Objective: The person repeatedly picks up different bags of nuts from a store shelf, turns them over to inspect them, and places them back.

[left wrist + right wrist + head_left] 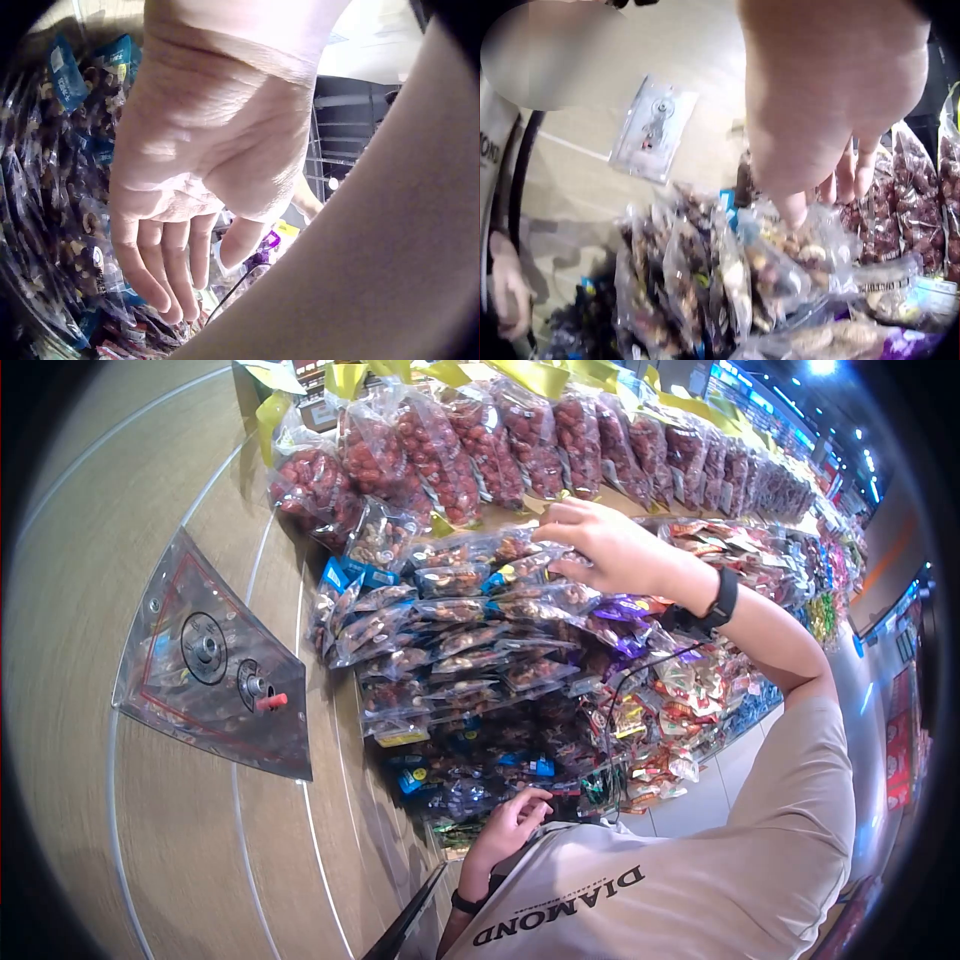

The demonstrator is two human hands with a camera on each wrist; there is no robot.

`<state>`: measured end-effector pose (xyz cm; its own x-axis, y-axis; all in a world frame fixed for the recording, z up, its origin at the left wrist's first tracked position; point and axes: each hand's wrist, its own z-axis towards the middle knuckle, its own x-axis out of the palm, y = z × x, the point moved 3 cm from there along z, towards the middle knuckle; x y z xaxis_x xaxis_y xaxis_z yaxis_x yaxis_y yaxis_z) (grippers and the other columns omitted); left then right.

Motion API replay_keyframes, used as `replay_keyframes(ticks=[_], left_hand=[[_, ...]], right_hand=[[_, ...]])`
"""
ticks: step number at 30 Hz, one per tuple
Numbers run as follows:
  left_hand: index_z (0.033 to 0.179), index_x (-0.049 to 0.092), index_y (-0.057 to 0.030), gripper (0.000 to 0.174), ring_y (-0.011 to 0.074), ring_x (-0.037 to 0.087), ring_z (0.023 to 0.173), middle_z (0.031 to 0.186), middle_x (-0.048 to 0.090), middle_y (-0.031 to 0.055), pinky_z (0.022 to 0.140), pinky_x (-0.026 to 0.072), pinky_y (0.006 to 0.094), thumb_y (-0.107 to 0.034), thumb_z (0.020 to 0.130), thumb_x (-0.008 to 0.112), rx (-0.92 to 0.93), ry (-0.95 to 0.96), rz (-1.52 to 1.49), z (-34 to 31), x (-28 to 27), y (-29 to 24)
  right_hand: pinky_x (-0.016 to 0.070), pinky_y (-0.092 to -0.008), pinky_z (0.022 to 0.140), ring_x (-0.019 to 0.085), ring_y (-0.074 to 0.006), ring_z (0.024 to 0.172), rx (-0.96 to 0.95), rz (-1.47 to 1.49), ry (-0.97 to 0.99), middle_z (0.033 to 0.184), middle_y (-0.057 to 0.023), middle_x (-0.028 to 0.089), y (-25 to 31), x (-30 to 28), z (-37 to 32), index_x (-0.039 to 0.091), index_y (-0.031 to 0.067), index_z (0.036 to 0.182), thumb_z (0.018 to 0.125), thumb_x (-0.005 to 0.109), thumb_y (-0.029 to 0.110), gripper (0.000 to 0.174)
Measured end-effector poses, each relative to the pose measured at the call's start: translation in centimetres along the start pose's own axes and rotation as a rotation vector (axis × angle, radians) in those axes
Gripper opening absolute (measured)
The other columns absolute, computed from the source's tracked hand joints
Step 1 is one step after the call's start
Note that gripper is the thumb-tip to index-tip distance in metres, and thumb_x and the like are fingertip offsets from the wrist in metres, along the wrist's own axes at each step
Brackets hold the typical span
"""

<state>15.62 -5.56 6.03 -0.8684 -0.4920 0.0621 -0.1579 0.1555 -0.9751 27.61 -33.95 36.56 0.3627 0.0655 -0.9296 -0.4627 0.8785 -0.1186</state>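
My right hand (610, 545), with a dark band on its wrist, reaches over rows of clear packets of mixed nuts (470, 610). Its thumb and fingers stand apart, close to the upper packets. In the right wrist view, the fingertips (796, 214) overlap a clear nut packet (776, 262). Beyond that hand stand bags of dark red fruit (911, 202). My left hand (195, 165) hangs near my waist, fingers loosely bent and palm bare. Dark nut packets with blue labels (67, 75) lie beside it in the left wrist view.
A row of tall bags of red fruit (430, 445) with yellow ties lines the back. Purple packets (620, 622) and red-and-white packets (665, 740) continue to the right. A clear plastic panel with round fittings (215, 660) is fixed on the wood-look surface at left.
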Motion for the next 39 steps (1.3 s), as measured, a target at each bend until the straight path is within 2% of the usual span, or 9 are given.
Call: replay_keyframes(ticks=[8, 11, 12, 16, 19, 24, 26, 29, 39], left_hand=[[0.129, 0.062, -0.0049, 0.027, 0.0132, 0.068, 0.096, 0.108, 0.073, 0.0086, 0.085, 0.0544, 0.0292, -0.017, 0.106, 0.056, 0.06, 0.036, 0.01, -0.8, 0.5, -0.9], [0.13, 0.061, -0.0059, 0.026, 0.0121, 0.068, 0.098, 0.11, 0.072, 0.0071, 0.085, 0.0537, 0.0277, -0.015, 0.106, 0.055, 0.044, 0.046, 0.02, -1.3, 0.7, -2.5], [0.13, 0.061, -0.0059, 0.026, 0.0121, 0.068, 0.098, 0.11, 0.072, 0.0071, 0.085, 0.0537, 0.0277, -0.015, 0.106, 0.055, 0.058, 0.046, 0.015, -1.5, 0.8, -2.9], [0.13, 0.061, -0.0056, 0.027, 0.0106, 0.066, 0.092, 0.108, 0.072, 0.0057, 0.084, 0.0545, 0.0277, -0.017, 0.105, 0.057, 0.159, 0.059, -0.041, -1.9, 1.2, -5.3], [0.131, 0.057, -0.0016, 0.028, 0.012, 0.066, 0.095, 0.115, 0.07, 0.008, 0.083, 0.0546, 0.0274, -0.013, 0.106, 0.053, 0.254, 0.051, -0.154, -2.7, 1.1, -7.7], [0.142, 0.044, 0.001, 0.075, 0.0214, 0.069, 0.097, 0.113, 0.065, 0.0161, 0.065, 0.0576, 0.0285, -0.06, 0.099, 0.058, 0.433, 0.1, -0.568, -3.9, 1.7, -9.6], [0.134, 0.053, 0.0027, 0.052, 0.0139, 0.068, 0.079, 0.096, 0.068, 0.0128, 0.048, 0.0502, 0.021, -0.037, 0.102, 0.064, 0.44, 0.139, -0.462, -4.4, 1.8, -10.1], [0.122, 0.061, 0.0037, 0.027, 0.0084, 0.064, 0.06, 0.092, 0.072, 0.0112, 0.046, 0.0489, 0.0199, 0.002, 0.096, 0.066, 0.238, 0.004, -0.347, -5.3, 2.8, -10.7], [0.112, 0.058, 0.0057, 0.014, 0.0236, 0.074, 0.079, 0.097, 0.071, 0.0152, 0.067, 0.0661, 0.0347, -0.005, 0.103, 0.059, 0.36, -0.234, -0.461, -4.4, 3.3, -10.2]], right_hand=[[0.0514, -0.0433, 0.081, 0.062, -0.0315, 0.1, 0.039, -0.065, -0.105, 0.084, -0.0081, 0.064, 0.0, 0.7, -0.2, 0.064, 0.0026, 0.084, 0.084, 0.074, 0.009, 0.012], [0.0522, -0.0341, 0.07, 0.065, -0.0224, 0.07, 0.276, 0.296, -0.369, 0.08, -0.0098, 0.067, 1.0, -3.8, -2.3, 0.061, -0.0005, 0.087, 0.095, 0.071, 0.011, 0.017], [0.0519, -0.0333, 0.069, 0.07, -0.0167, 0.074, 0.521, 0.531, -0.352, 0.081, -0.0073, 0.07, 1.6, -5.0, -3.8, 0.062, 0.0004, 0.085, 0.096, 0.071, 0.013, 0.019], [0.0555, -0.0283, 0.066, 0.068, -0.0121, 0.072, 0.722, 1.174, -0.341, 0.084, -0.0054, 0.071, 7.7, -6.8, -9.3, 0.062, 0.0021, 0.088, 0.099, 0.069, 0.013, 0.017], [0.0555, -0.0266, 0.065, 0.067, -0.0106, 0.071, 0.738, 1.245, -0.279, 0.084, -0.0047, 0.071, 11.2, -5.3, -12.8, 0.063, 0.0015, 0.091, 0.098, 0.069, 0.008, 0.011], [0.0508, -0.0228, 0.065, 0.064, -0.0058, 0.073, 0.682, 1.14, 0.123, 0.086, -0.0026, 0.072, 15.4, -4.1, -15.1, 0.073, -0.0013, 0.094, 0.094, 0.075, 0.009, 0.011], [0.0505, -0.0229, 0.064, 0.064, -0.0053, 0.072, 0.658, 1.105, 0.248, 0.081, -0.0022, 0.073, 16.5, -3.8, -14.5, 0.074, -0.0021, 0.092, 0.09, 0.079, 0.012, 0.015], [0.0501, -0.0226, 0.061, 0.064, -0.0053, 0.068, 0.63, 1.191, 0.275, 0.079, -0.0027, 0.074, 16.6, -1.2, -14.7, 0.076, -0.0011, 0.093, 0.09, 0.081, 0.016, 0.018], [0.0444, -0.0236, 0.064, 0.054, -0.0049, 0.074, 0.637, 1.236, 0.262, 0.081, 0.0024, 0.064, 15.1, 1.4, -14.2, 0.072, -0.003, 0.105, 0.105, 0.062, 0.03, 0.034]])
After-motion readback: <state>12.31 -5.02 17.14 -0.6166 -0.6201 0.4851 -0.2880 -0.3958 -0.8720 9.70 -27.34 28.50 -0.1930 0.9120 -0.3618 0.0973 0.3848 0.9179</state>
